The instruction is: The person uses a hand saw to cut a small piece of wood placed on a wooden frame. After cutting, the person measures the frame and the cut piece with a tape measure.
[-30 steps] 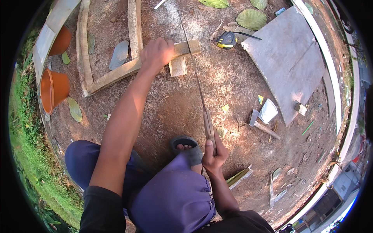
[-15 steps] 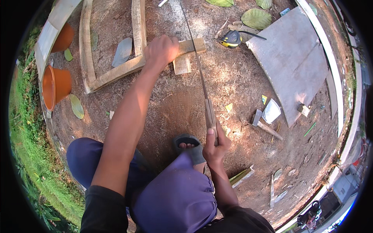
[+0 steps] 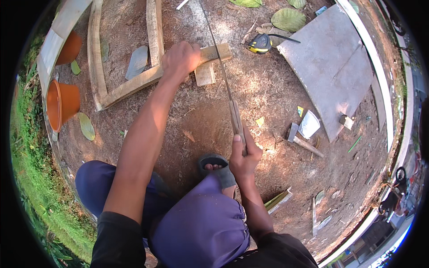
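Saw blade on the plank, both hands locked in.

Right hand [image 3: 243, 156], centre of the frame: fingers wrapped tight round the wooden handle of the handsaw [image 3: 225, 85], whose thin blade runs up to the top edge and crosses the wooden plank [image 3: 214, 53] near its right end. Left hand [image 3: 178, 60], upper centre, fingers curled down over that plank, pinning it to the dirt ground [image 3: 268, 102]. The plank's left end meets the wooden frame [image 3: 96, 67], seemingly part of it. Just under the plank lies a short offcut block [image 3: 204, 75]. Right of it, a yellow tape measure [image 3: 260, 43]. Right of the saw hand, a hammer [image 3: 304, 142]. Far left, an orange pot [image 3: 62, 105].
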